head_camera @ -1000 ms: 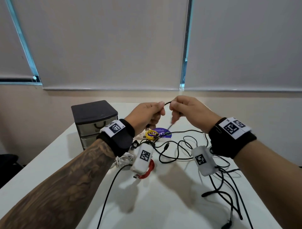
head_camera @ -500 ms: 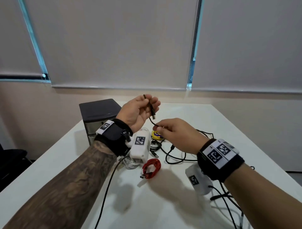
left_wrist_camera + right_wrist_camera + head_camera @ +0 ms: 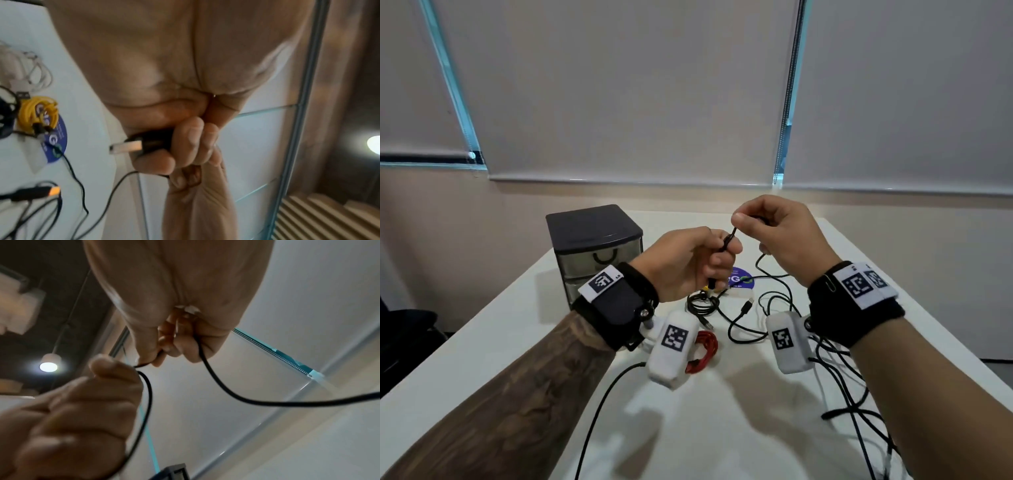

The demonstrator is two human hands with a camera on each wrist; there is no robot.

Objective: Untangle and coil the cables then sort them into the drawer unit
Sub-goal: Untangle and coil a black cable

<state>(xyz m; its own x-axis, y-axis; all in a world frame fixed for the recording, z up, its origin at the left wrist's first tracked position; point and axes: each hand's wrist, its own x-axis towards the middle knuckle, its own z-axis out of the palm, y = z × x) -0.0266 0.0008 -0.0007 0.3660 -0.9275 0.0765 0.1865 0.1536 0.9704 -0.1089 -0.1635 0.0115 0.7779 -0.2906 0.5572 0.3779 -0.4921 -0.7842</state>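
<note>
Both hands are raised above the white table (image 3: 517,329), holding one thin black cable (image 3: 728,237). My left hand (image 3: 700,260) is curled round its USB plug end (image 3: 131,146), with the metal tip sticking out of the fist. Just above and to the right, my right hand (image 3: 767,226) pinches the cable (image 3: 205,360), which loops down from the fingers to the table. A loose tangle of black cables (image 3: 753,308) lies below the hands. The dark drawer unit (image 3: 594,240) stands at the back left with its drawers closed.
On the table lie a red coiled cable (image 3: 703,349), a yellow coil (image 3: 38,112) on a blue round sticker (image 3: 739,279), a small black coil (image 3: 702,303) and a white cable (image 3: 35,71). More black leads (image 3: 859,394) trail toward the front right edge.
My right hand has risen from below the left hand to above and right of it, still on the cable. The left hand turned into a fist round the plug end.
</note>
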